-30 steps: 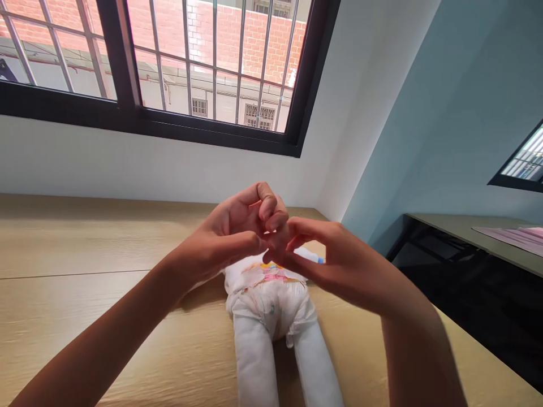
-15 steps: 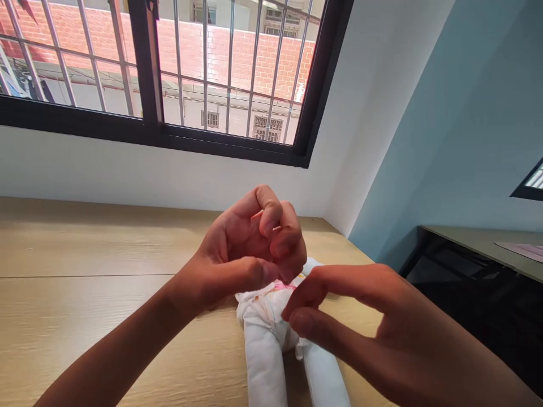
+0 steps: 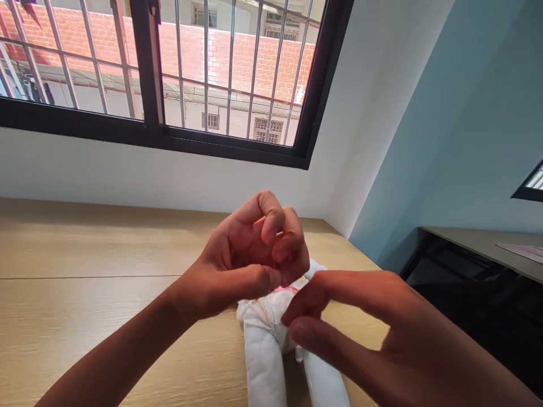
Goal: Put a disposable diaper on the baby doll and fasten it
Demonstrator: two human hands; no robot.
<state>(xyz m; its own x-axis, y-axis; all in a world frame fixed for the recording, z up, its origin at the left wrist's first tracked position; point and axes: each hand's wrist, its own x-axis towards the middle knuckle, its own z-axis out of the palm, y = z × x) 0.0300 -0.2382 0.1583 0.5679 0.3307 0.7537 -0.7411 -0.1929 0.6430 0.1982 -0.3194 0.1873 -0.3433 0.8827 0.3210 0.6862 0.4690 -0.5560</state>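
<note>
Head view: curled left hand (image 3: 241,249) hides any hold; right hand (image 3: 360,316) narrow over doll (image 3: 263,350)

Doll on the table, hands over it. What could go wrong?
Left hand is curled tight: anything small in its fingers could slip, though I can't tell if it holds anything. Right hand sits right at the diaper on the doll, which lies loose on the table, so a touch might shift it. The hands also hide the diaper's waist, so a crooked edge could go unseen.
</note>
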